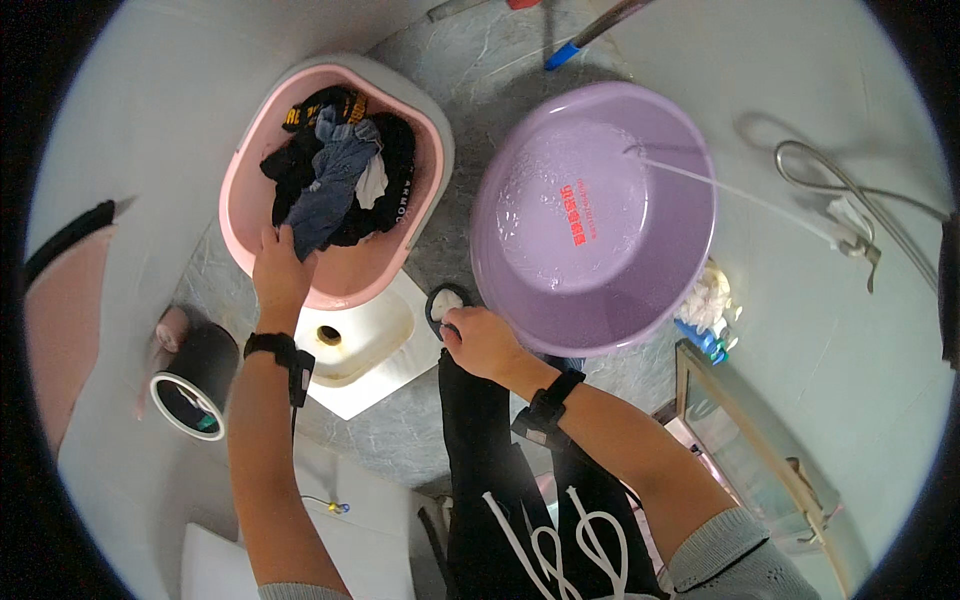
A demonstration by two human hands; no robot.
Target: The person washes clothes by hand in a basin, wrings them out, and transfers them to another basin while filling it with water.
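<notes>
My left hand (283, 274) reaches over the near rim of a pink plastic tub (247, 180) and pinches the lower end of a blue denim garment (330, 176). Dark clothes (397, 165), some bearing lettering, lie bunched under and around the denim, with a small white patch of cloth (372, 182) among them. My right hand (484, 341) hovers by the near left rim of a large purple plastic basin (679, 225), fingers curled in, with nothing visible in it. A thin jet of water (720, 184) falls into the basin, which holds shallow, bubbly water (532, 232).
A wall tap (855, 244) feeds the jet, with a metal hose (817, 161) above it. Below the pink tub sits a white squat toilet (375, 352). A black bin (199, 375) stands left, a blue-tipped pole (570, 52) behind, and a framed glass panel (750, 442) at right.
</notes>
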